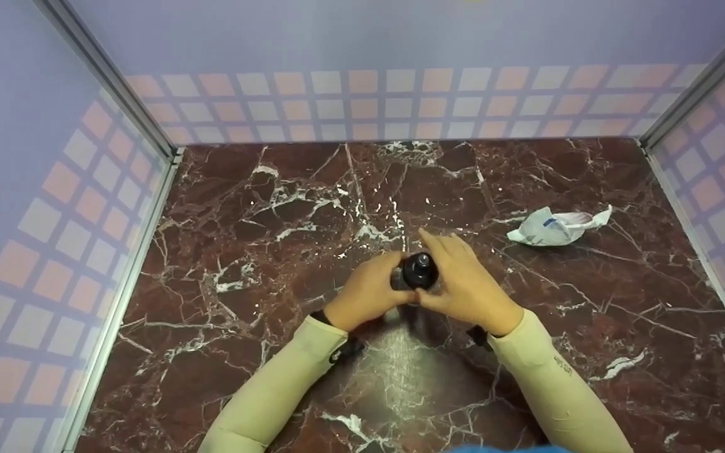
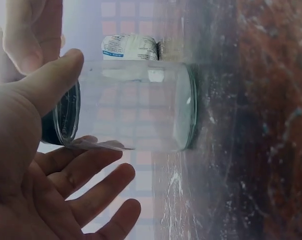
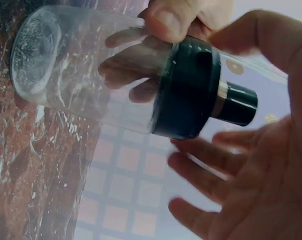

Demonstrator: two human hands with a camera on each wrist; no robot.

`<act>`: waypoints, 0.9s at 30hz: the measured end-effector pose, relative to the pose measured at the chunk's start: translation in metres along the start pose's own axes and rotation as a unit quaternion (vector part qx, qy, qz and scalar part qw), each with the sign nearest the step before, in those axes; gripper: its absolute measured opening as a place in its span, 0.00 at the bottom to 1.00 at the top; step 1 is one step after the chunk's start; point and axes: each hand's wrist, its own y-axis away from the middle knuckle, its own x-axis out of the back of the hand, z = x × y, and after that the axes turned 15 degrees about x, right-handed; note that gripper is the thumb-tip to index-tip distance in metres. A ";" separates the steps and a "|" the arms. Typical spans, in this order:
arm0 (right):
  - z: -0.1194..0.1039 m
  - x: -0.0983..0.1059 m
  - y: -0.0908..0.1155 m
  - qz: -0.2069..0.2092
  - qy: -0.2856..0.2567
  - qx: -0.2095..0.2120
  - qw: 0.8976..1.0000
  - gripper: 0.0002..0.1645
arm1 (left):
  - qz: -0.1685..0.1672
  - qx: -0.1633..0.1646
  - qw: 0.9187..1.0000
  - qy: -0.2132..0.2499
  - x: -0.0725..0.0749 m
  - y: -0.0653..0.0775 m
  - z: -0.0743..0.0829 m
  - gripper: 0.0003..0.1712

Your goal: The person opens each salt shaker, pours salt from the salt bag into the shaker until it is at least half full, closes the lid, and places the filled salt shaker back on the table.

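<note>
Gripping the clear jar (image 2: pixel 135 107) at its upper end: left hand (image 1: pixel 369 289), thumb on the near side of the neck, fingers bent around the far side and visible through the glass. Jar sits near the middle of the tabletop (image 1: pixel 211 358), between the two hands, lid end up. Base is down at the marble or just over it – cannot tell whether it touches.

Black lid (image 3: pixel 188 90) is on the jar, a narrower black knob (image 3: pixel 239 106) rising from its top, with a pale band between the two.

Right hand (image 1: pixel 466 277) released, fingers spread loosely around the right side of the lid; thumb and fingers hold nothing. Fingertips lie just beside the lid's edge; light contact there cannot be made out.

Crumpled white packet (image 1: pixel 551 228) with a blue mark lies on the far right of the tabletop, well apart from the hands. Small white flecks on the far side of the jar – hard to sort from the white veins in the dark red marble.

Pale yellow-green sleeves (image 1: pixel 281 384) on both forearms, black bands (image 1: pixel 320 316) at the wrists. Far wall (image 1: pixel 350 38) lavender, with rows of pink and white squares along its lower part; left and right walls patterned likewise.
</note>
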 end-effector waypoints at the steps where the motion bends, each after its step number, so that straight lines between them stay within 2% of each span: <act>1: 0.000 -0.001 0.000 0.003 0.008 -0.007 1.000 0.63 | 0.000 0.000 1.000 -0.003 0.000 0.000 0.000 0.37; 4: 0.001 -0.003 -0.001 0.016 0.037 -0.031 0.999 0.67 | 0.003 0.003 1.000 -0.010 -0.001 0.001 0.000 0.38; 7: 0.002 -0.004 0.000 0.023 0.051 -0.040 0.998 0.65 | 0.008 0.006 1.000 -0.019 -0.001 0.001 0.001 0.38; 14: 0.003 -0.003 -0.001 0.011 0.040 -0.016 0.999 0.58 | 0.008 0.014 0.999 -0.036 -0.001 0.002 0.002 0.37; 20: 0.004 -0.001 0.001 -0.005 0.007 0.002 1.000 0.57 | 0.006 0.010 1.000 -0.027 -0.002 0.003 0.002 0.38; 27: 0.005 0.002 0.001 -0.007 -0.046 0.023 0.999 0.58 | -0.001 0.028 1.000 -0.010 -0.001 0.003 0.003 0.37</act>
